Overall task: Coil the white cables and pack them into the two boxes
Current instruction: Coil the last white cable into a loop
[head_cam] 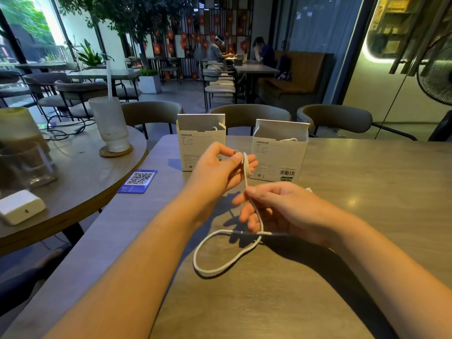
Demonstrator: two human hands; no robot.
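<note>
White cable (228, 252), thin and round, runs between your two hands above the grey wood-grain bench (367, 216). Your left hand (220, 167) is raised, its grip pinching the cable's upper end between thumb and forefinger, with a turn of cable draped over the fingertips. From there the cable drops straight down to your right hand (276, 206), whose thumb and forefinger pinch it while the other fingers hang loosely curled. Below that grip the cable sags into one open loop lying on the bench, nearer you than both hands; its tail passes under your right wrist and is hidden there.

Two white cardboard boxes stand upright beyond your hands, top flaps open. Left box (201, 143) sits just behind your left hand; right box (280, 152) just behind and to the right of it. A bit of white cable shows at each box's mouth.

Round wooden side table (80, 192) touches the bench's left edge. On it: a ribbed clear glass (111, 126) with a straw on a cork coaster, a second clear tumbler (27, 165), a white charger block (20, 206). A blue QR-code card (138, 181) lies at the bench's left edge. Grey upholstered chairs (335, 118) line the far side.
</note>
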